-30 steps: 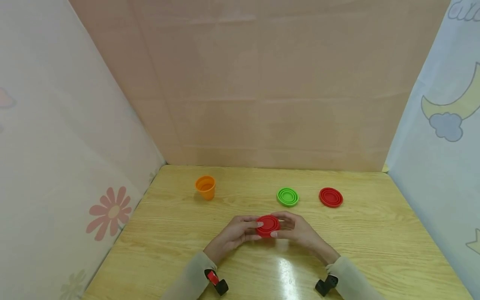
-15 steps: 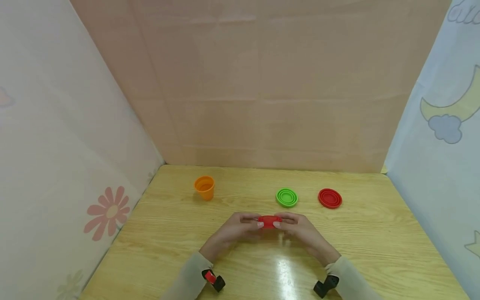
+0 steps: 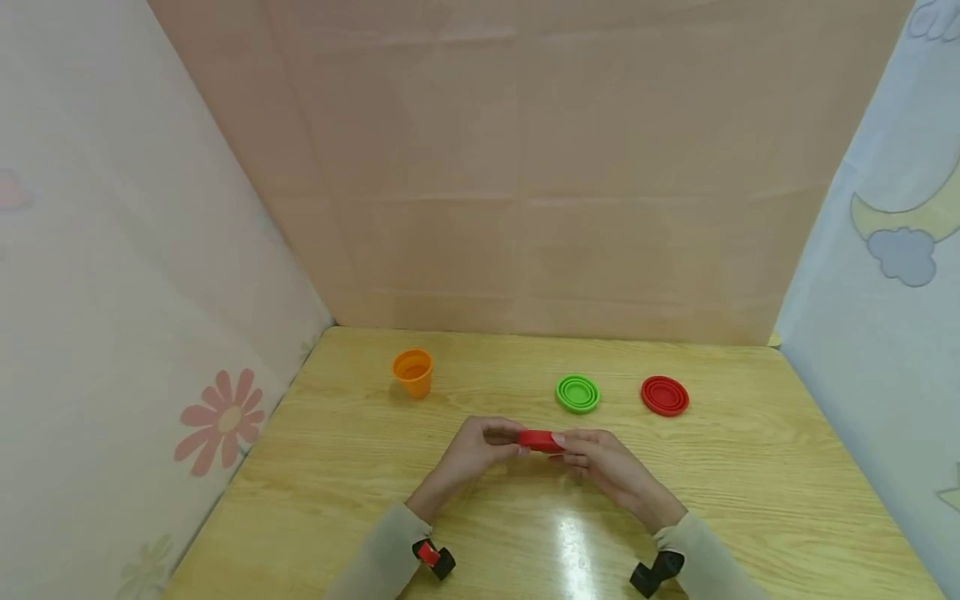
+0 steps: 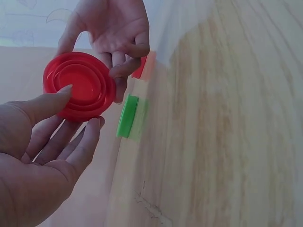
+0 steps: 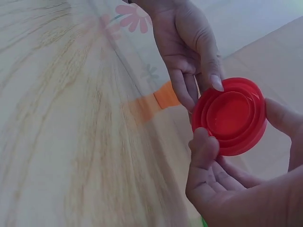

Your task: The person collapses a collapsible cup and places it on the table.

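Note:
Both hands hold a red collapsible cup point(image 3: 537, 441), folded into a disc, over the front middle of the table. In the head view it shows nearly edge-on; both wrist views look at its stepped rings point(image 4: 78, 106). My left hand point(image 3: 472, 454) pinches one side, the thumb lying over the rings and the fingers behind. My right hand point(image 3: 618, 473) grips the opposite side by the rim, thumb and fingertips point(image 5: 202, 137) at its edge. Beyond the hands, a green folded cup point(image 3: 577, 394) and a second red folded cup point(image 3: 664, 396) lie flat on the table.
An orange cup point(image 3: 413, 372), expanded, stands upright at the back left of the wooden table point(image 3: 300, 500). A tan sheet point(image 3: 525, 167) rises behind the table, and patterned white panels point(image 3: 135, 250) flank it. Each wrist wears a black strap point(image 3: 658, 573).
The held red cup has tilted from showing its rings to the head camera to nearly edge-on. Fingers of both hands have shifted slightly around it. The other cups stay where they were.

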`<state>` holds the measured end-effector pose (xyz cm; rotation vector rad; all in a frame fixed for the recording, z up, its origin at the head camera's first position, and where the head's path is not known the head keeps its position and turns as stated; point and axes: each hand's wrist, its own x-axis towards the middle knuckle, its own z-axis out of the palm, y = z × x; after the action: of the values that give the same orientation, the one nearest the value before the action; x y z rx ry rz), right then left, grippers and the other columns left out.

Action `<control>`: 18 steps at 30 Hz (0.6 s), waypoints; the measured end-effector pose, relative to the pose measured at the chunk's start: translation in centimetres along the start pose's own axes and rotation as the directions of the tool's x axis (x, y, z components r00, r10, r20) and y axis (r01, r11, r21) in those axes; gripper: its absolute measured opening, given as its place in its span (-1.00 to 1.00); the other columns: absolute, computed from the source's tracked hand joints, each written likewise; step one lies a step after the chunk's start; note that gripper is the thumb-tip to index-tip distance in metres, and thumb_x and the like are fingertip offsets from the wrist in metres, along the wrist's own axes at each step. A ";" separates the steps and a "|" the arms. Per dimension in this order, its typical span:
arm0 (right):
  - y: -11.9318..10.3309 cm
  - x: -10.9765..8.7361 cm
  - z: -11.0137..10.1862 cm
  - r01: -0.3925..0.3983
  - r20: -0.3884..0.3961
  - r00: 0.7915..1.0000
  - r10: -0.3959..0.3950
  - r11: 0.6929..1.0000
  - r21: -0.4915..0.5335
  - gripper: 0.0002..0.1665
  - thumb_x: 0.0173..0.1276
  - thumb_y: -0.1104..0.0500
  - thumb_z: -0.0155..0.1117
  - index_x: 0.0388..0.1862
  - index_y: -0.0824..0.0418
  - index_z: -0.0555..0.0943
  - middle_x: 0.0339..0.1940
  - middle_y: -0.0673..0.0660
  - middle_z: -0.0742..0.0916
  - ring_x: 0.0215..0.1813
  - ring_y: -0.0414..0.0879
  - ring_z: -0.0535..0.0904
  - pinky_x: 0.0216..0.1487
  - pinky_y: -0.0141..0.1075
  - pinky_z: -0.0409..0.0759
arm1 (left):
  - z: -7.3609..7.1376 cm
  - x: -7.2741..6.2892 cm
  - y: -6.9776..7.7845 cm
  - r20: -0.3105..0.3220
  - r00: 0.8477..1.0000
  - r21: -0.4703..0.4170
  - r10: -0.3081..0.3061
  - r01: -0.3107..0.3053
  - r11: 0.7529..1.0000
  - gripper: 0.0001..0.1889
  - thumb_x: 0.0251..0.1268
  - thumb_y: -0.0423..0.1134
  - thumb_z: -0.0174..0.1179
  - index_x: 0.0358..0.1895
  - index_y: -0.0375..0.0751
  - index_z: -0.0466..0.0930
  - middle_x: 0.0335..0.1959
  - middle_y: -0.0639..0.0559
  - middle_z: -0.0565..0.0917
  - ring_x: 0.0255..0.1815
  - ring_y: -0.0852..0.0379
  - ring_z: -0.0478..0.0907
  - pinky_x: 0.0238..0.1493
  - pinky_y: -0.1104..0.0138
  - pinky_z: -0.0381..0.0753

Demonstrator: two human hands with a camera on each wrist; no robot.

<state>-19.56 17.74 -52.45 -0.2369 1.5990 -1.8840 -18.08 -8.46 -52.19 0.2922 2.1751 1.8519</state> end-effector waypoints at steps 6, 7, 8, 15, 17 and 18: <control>-0.2 -0.3 0.0 0.043 0.041 0.998 -0.043 0.999 -0.001 -0.57 0.68 0.06 0.12 0.28 0.32 0.62 0.07 -0.08 0.82 0.18 -0.14 0.74 0.31 -0.19 0.70 | -0.1 0.1 -0.1 -0.024 1.000 0.022 -0.020 0.020 1.000 -0.75 0.29 -0.22 0.50 0.00 -0.12 0.84 -0.01 -0.07 0.85 -0.05 0.14 0.81 0.05 0.29 0.82; -0.2 -0.3 0.1 0.055 0.037 0.998 -0.055 0.998 -0.001 -0.54 0.68 0.06 0.12 0.33 0.36 0.58 0.09 -0.07 0.82 0.19 -0.15 0.74 0.34 -0.17 0.69 | -0.1 0.1 -0.1 -0.017 1.000 0.011 -0.025 0.025 1.000 -0.75 0.29 -0.21 0.50 0.01 -0.12 0.84 -0.01 -0.06 0.85 -0.06 0.14 0.82 0.03 0.30 0.82; -0.3 -0.4 0.1 0.067 0.030 0.997 -0.067 0.998 0.001 -0.51 0.69 0.07 0.11 0.36 0.40 0.53 0.11 -0.07 0.81 0.19 -0.16 0.74 0.36 -0.17 0.69 | -0.1 0.1 -0.1 -0.011 1.000 0.000 -0.029 0.029 1.000 -0.75 0.29 -0.20 0.50 0.01 -0.12 0.84 -0.02 -0.06 0.86 -0.07 0.14 0.82 0.02 0.30 0.82; -0.9 -0.8 0.5 0.087 -0.026 0.996 -0.087 0.996 0.032 -0.51 0.62 0.17 0.21 0.36 0.44 0.50 0.06 -0.06 0.81 0.11 -0.19 0.75 0.24 -0.28 0.74 | -0.4 0.1 -0.1 0.041 0.994 -0.147 -0.096 0.101 0.984 -0.71 0.30 -0.21 0.49 0.03 -0.22 0.81 -0.05 -0.09 0.86 -0.13 0.13 0.82 0.07 0.13 0.84; -0.9 -0.9 0.5 0.096 -0.015 0.995 -0.096 0.995 0.032 -0.51 0.60 0.22 0.22 0.36 0.48 0.49 0.06 -0.05 0.81 0.12 -0.20 0.75 0.23 -0.29 0.75 | -0.5 0.1 -0.2 0.055 0.991 -0.191 -0.121 0.130 0.973 -0.70 0.31 -0.23 0.48 0.04 -0.28 0.79 -0.07 -0.11 0.86 -0.18 0.13 0.82 0.06 0.11 0.84; -1.0 -0.9 0.6 0.100 -0.015 0.995 -0.100 0.994 0.034 -0.52 0.58 0.24 0.23 0.35 0.48 0.50 0.05 -0.05 0.81 0.12 -0.20 0.75 0.23 -0.28 0.75 | -0.5 0.1 -0.2 0.064 0.989 -0.212 -0.133 0.144 0.967 -0.70 0.32 -0.25 0.47 0.05 -0.31 0.77 -0.08 -0.12 0.86 -0.20 0.13 0.82 0.05 0.09 0.84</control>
<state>-18.89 17.85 -51.17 -0.2951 1.5886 -1.9911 -18.38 -8.93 -52.37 0.1357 1.8883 1.9579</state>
